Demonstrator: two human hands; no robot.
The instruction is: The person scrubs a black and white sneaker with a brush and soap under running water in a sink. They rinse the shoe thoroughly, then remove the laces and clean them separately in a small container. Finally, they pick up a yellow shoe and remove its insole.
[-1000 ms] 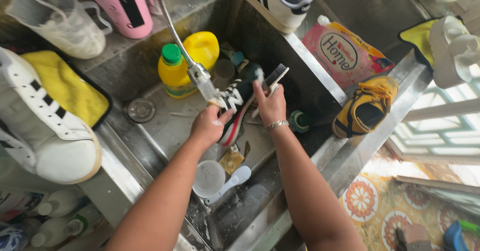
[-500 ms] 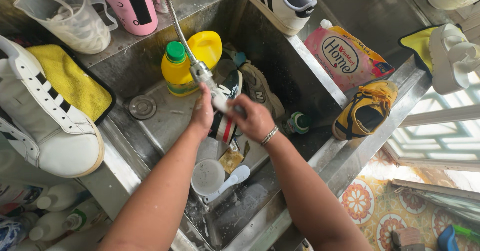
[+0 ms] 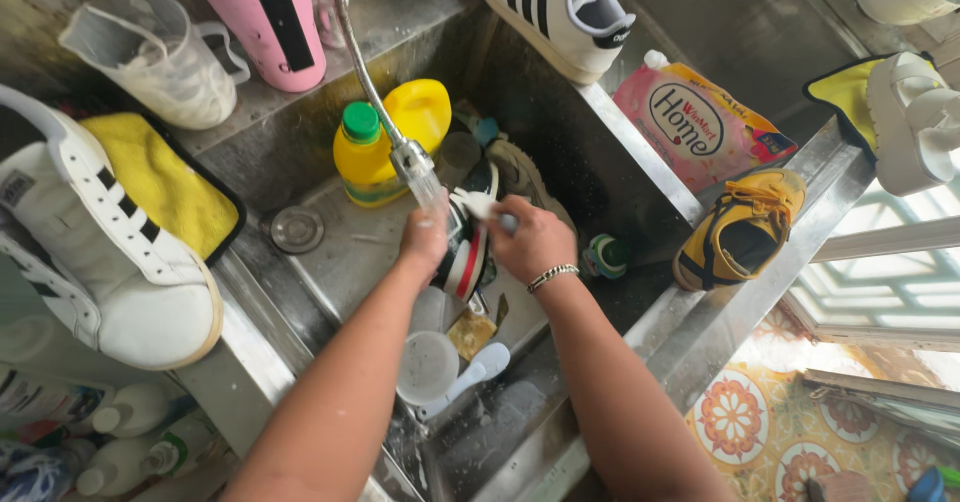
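Shoe (image 3: 466, 252), dark with a red and white sole, sat in the sink (image 3: 350, 252) under the tap nozzle (image 3: 412, 160), left hand (image 3: 425, 237) fingers wrapped round it, right hand (image 3: 530, 242) fingers closed on a brush (image 3: 480, 205) against it; yellow bottle (image 3: 365, 157) stood near the sink's back wall

Patterned floor tiles (image 3: 745, 417) (bright window (image 3: 880, 262))
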